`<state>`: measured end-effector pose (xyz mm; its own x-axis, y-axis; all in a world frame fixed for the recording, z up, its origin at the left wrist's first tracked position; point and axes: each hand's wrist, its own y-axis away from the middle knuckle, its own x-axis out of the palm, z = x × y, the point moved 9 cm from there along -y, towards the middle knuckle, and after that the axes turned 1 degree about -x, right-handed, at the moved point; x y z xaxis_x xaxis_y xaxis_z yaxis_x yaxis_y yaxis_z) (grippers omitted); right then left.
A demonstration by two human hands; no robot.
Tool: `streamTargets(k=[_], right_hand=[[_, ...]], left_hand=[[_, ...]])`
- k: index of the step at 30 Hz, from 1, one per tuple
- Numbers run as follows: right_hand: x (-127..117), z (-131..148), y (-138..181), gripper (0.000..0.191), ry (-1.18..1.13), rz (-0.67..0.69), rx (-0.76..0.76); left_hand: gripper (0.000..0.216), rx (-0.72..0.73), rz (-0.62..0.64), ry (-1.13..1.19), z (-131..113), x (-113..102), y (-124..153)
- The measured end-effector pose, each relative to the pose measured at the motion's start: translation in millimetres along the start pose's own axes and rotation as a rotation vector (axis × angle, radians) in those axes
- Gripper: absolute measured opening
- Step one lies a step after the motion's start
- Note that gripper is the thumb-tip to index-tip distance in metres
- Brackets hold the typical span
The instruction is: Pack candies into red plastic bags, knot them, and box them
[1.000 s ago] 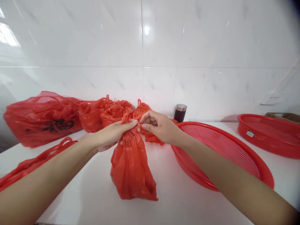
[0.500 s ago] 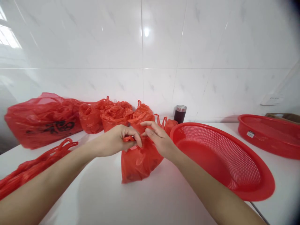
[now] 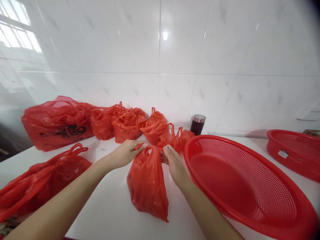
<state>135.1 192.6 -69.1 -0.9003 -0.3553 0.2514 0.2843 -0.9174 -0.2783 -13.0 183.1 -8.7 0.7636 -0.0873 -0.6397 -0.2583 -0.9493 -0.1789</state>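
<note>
A red plastic bag [image 3: 148,183] with something inside stands on the white table in front of me, its top gathered between my two hands. My left hand [image 3: 127,153] pinches the bag's top on the left, thumb pointing right. On the other side, my right hand [image 3: 173,163] grips the bag's top, its fingertips partly hidden behind the plastic. Through the thin film, what the bag contains cannot be made out.
Several filled red bags [image 3: 127,125] line the tiled wall. A large red bag with black lettering [image 3: 58,125] stands far left; another red bag [image 3: 47,181] lies nearer. On the right are a red perforated basket [image 3: 225,176], a dark tumbler [image 3: 197,125] and a second red basket [image 3: 295,156].
My hands have drawn apart, each holding one side of the bag's top, and the bag now hangs taller and fuller. My view has shifted slightly left.
</note>
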Motion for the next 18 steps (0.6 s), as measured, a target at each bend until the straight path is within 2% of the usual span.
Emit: streamTargets(k=[3,5,7,9,11,14,18], right_hand=[[-21,-24,10,0.035,0.000,-0.097,0.062],[-32,-41,18,0.036,-0.013,-0.154,0.104],[-34,-57,23,0.035,-0.024,-0.165,0.158],[-33,-67,26,0.035,-0.002,-0.159,0.193],[-32,-68,27,0.036,0.047,-0.177,0.179],[-33,-64,28,0.034,0.195,-0.216,0.132],[-31,-63,30,0.035,0.481,-0.236,0.105]], left_hand=[[0.043,-0.128,-0.131,0.217,56,-14,15],[0.048,-0.189,-0.229,0.251,90,-22,34],[0.050,-0.239,-0.335,0.276,117,-26,53],[0.050,-0.267,-0.430,0.293,133,-25,66],[0.049,-0.272,-0.519,0.304,140,-20,68],[0.048,-0.249,-0.593,0.304,136,-3,55],[0.042,-0.218,-0.517,0.247,119,33,28]])
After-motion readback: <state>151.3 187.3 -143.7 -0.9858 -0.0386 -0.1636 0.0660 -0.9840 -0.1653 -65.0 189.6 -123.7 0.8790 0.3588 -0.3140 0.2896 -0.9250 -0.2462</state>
